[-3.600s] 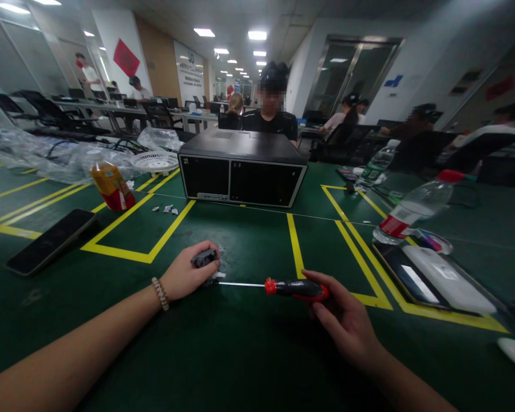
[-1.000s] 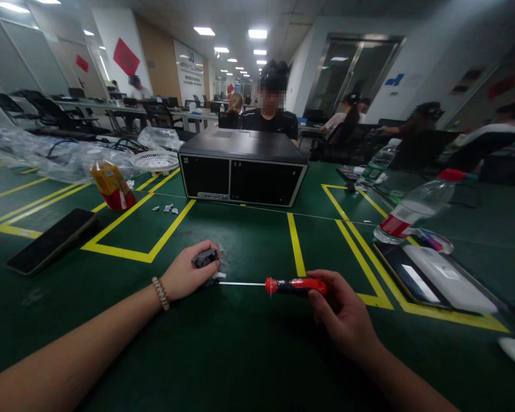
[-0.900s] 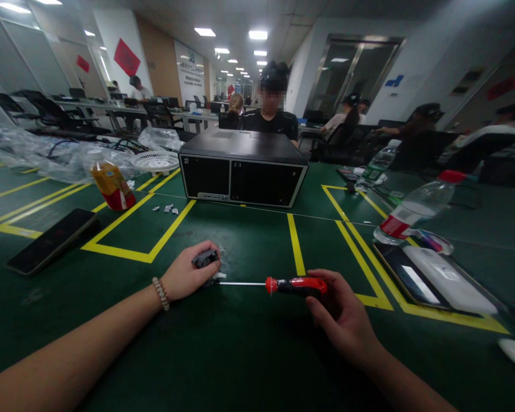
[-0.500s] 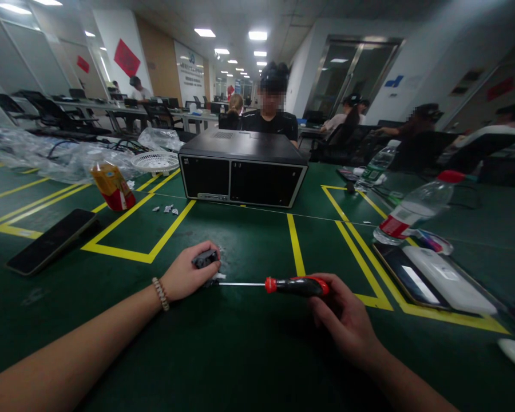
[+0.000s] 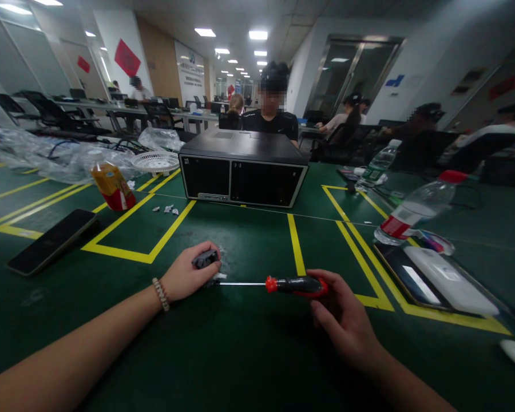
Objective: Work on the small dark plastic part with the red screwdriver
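Observation:
My left hand [image 5: 187, 276] is closed over a small dark part [image 5: 205, 259] and presses it onto the green table [image 5: 249, 343]. My right hand [image 5: 341, 312] grips the red-and-black handle of a screwdriver [image 5: 295, 285]. The thin metal shaft lies level and its tip meets the part under my left fingers. A beaded bracelet [image 5: 160, 293] circles my left wrist.
A black computer case [image 5: 242, 167] stands behind, with a seated person beyond it. A phone [image 5: 51, 240] and an orange drink bottle [image 5: 110, 184] lie left. A water bottle [image 5: 414, 209], a dark tablet with a white device [image 5: 448, 281] sit right. Yellow lines mark the table.
The screwdriver handle has rolled in my right hand's fingers, showing more black than red now. My left hand and the part have stayed put.

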